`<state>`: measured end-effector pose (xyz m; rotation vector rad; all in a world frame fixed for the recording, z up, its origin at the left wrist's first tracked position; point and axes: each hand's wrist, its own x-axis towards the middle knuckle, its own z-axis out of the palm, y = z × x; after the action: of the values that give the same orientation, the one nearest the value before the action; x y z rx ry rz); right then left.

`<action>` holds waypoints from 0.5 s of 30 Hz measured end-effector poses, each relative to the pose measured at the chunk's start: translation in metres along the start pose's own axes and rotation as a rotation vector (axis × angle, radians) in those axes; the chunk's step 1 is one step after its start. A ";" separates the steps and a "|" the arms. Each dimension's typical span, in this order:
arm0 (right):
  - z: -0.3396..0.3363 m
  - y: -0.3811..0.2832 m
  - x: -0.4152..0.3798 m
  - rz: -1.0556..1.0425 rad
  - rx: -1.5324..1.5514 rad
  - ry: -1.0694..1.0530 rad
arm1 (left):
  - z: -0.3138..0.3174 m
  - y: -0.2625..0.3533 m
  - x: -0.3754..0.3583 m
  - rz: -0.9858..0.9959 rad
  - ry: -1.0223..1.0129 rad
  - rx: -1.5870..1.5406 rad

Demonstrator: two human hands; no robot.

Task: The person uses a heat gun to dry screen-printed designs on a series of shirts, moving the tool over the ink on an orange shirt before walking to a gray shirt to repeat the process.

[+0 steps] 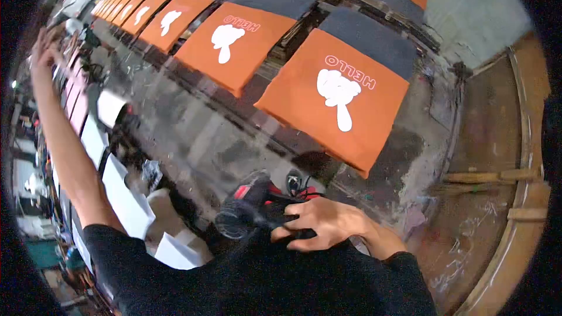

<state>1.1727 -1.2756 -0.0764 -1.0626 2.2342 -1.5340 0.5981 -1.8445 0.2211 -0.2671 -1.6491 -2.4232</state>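
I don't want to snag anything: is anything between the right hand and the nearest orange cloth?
Nothing visible stands between the right hand and that orange cloth; floor shows in the gap, a shoe to its left.

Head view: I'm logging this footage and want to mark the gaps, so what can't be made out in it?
All in the head view:
- Left hand: blurred, exact finger positions unclear.
- Right hand: palm turned away, hidden behind its own back and fingers.
- Farthest orange panels: prints too small to read.
- Background at far left: small and blurred, darkened by the round edge.
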 end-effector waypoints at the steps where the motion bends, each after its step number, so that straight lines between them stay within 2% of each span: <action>1: 0.000 -0.001 0.008 0.000 -0.015 0.040 | -0.016 0.015 0.004 0.040 0.041 0.040; 6: 0.004 0.009 0.044 0.094 -0.233 0.257 | -0.081 0.051 -0.009 0.170 0.169 0.171; 9: 0.003 0.006 0.064 0.234 -0.399 0.321 | -0.110 0.056 -0.023 0.228 0.197 0.195; 11: 0.003 0.010 0.073 0.286 -0.467 0.487 | -0.120 0.053 -0.029 0.250 0.176 0.191; 15: -0.030 -0.018 0.108 0.449 -0.677 0.673 | -0.132 0.040 -0.036 0.269 0.098 0.159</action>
<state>1.0871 -1.3302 -0.0253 -0.0663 3.2824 -1.0377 0.6382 -1.9800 0.1995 -0.3172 -1.6354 -2.0652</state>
